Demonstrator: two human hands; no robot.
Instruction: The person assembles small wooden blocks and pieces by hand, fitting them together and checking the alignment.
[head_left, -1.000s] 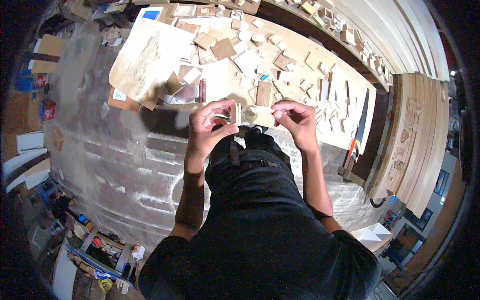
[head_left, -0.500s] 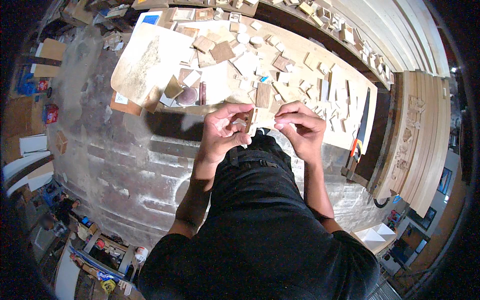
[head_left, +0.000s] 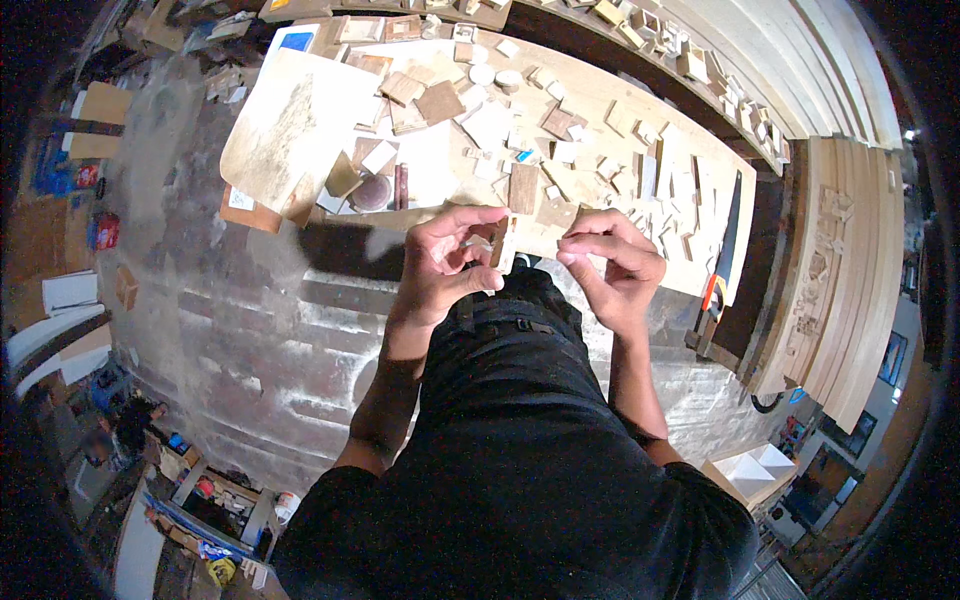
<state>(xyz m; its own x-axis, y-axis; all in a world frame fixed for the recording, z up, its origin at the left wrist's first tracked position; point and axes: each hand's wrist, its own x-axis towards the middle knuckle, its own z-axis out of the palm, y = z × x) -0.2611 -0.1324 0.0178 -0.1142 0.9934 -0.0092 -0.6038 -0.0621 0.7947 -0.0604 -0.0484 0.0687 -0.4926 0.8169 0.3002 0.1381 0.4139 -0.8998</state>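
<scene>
Between the fingertips and thumb of my left hand [head_left: 436,265] stands a small wooden piece [head_left: 503,246], pale with a brownish side, held upright over the near edge of the table. To its right, apart from it, my right hand [head_left: 620,268] is closed in a pinch, thumb against the fingers. Whatever lies in that pinch, if anything, is too small to make out. Just beyond both hands, a brown wooden block [head_left: 523,188] lies on the cluttered worktable [head_left: 590,95].
Wood offcuts, little blocks and a round reddish-brown disc [head_left: 373,192] cover the table. A large pale board [head_left: 290,135] overhangs its left end. A handsaw [head_left: 728,235] with an orange-and-black handle lies along the right edge. Stacked planks [head_left: 840,280] stand further right.
My right hand has drawn a little to the right, widening the gap from the wooden piece. My left hand keeps its hold in nearly the same place.
</scene>
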